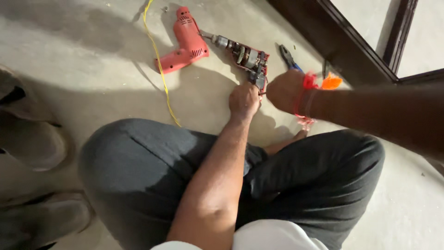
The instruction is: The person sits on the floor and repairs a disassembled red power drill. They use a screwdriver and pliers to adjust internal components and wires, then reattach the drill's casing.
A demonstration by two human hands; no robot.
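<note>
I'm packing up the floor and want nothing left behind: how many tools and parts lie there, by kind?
Red drill housing: 1
Opened drill body with bare motor, at the left hand and right hand: 1
Blue-handled pliers: 1
Yellow cord: 1
Orange-handled tool, partly hidden: 1
Total: 5

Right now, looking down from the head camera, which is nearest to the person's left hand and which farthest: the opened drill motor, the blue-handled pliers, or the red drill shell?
1. Opened drill motor: just above the left hand, touching it.
2. Blue-handled pliers: up and to the right.
3. Red drill shell: farthest, up and to the left.
</note>
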